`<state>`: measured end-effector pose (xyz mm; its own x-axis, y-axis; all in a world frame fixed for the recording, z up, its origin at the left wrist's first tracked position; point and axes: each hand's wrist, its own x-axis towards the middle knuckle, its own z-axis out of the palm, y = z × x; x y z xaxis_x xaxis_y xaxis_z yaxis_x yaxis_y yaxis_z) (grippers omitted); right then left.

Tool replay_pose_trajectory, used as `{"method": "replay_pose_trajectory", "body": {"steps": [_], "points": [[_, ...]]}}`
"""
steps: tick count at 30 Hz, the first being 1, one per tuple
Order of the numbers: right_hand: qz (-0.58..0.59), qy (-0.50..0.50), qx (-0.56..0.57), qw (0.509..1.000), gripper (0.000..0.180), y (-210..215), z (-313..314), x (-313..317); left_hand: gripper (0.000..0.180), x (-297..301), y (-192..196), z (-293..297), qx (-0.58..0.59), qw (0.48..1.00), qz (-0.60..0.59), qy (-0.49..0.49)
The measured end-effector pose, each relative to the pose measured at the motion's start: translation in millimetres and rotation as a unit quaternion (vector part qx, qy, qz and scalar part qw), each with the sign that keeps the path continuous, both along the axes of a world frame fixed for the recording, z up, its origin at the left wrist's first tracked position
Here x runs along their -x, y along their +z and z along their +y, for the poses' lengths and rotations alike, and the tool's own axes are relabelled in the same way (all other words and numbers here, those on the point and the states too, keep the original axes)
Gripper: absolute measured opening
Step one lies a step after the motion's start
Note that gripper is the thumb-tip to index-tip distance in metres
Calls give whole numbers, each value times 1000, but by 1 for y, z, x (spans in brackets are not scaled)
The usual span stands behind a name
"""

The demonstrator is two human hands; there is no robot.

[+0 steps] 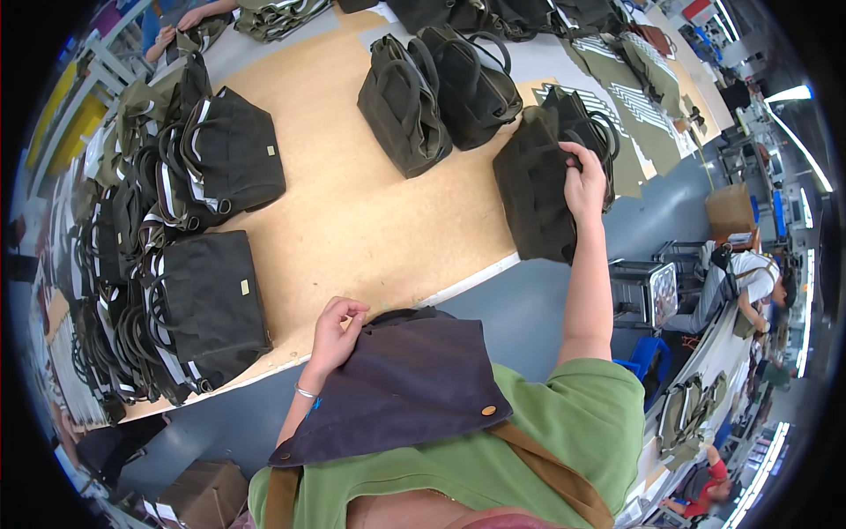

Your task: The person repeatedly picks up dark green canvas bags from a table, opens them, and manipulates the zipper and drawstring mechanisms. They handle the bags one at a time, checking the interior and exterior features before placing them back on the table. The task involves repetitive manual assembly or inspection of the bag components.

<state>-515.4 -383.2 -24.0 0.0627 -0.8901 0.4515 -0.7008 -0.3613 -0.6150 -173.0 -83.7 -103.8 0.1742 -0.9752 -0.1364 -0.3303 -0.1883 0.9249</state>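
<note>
Head view: tan worktop [352, 212] fills the centre of the frame, with a pale edge strip running from lower left to centre right and grey flooring below it. Factory room beyond: at right edge, a metal cart [643, 291] and a cardboard box [730, 210]; a seated person in a white top [749, 278] at centre right; another person in red [709, 489] at lower right. Bright strip lights at far right.

Right hand [586, 181], upper right of centre, rests on a dark olive bag [533, 198] lying flat near the worktop's right edge; fingers curled around its black handle loop [599, 132], clamped on it. Left hand [337, 331], lower centre, at the near edge of the worktop; fingers bunched together, pinching the top edge of a dark navy apron flap [405, 379] worn over a green shirt [564, 441], with brown straps.

Around: two more olive bags [441, 93] upright at upper centre, just beside each other. Black bags with striped handles [211, 300] stacked along the left of the frame, a second pile [229, 154] above them. Cut olive fabric pieces [648, 115] at upper right. Another worker's hands [176, 26] at upper left. Nothing lies between the right hand and its bag; bare worktop separates the left-hand piles from it.
</note>
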Motion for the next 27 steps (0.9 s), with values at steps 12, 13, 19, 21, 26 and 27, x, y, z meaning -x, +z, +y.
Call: {"method": "replay_pose_trajectory", "body": {"steps": [12, 13, 19, 21, 26, 27], "points": [[-10, 41, 80, 996, 41, -29, -67, -18, 10, -2, -2, -1, -25, 999, 11, -22], [-2, 50, 71, 996, 41, -26, -65, -17, 10, -3, -3, 1, -28, 999, 13, -20], [271, -74, 38, 959, 46, -20, -57, -6, 11, -5, -11, 4, -56, 997, 51, 1], [276, -103, 67, 953, 63, -5, -50, -36, 11, -6, -15, 6, -55, 997, 54, 2], [79, 46, -181, 979, 93, -42, -20, -143, 10, -9, -16, 3, -37, 999, 38, -9], [49, 35, -247, 967, 101, -73, -8, -158, 10, -14, -20, 3, -42, 999, 35, 0]]}}
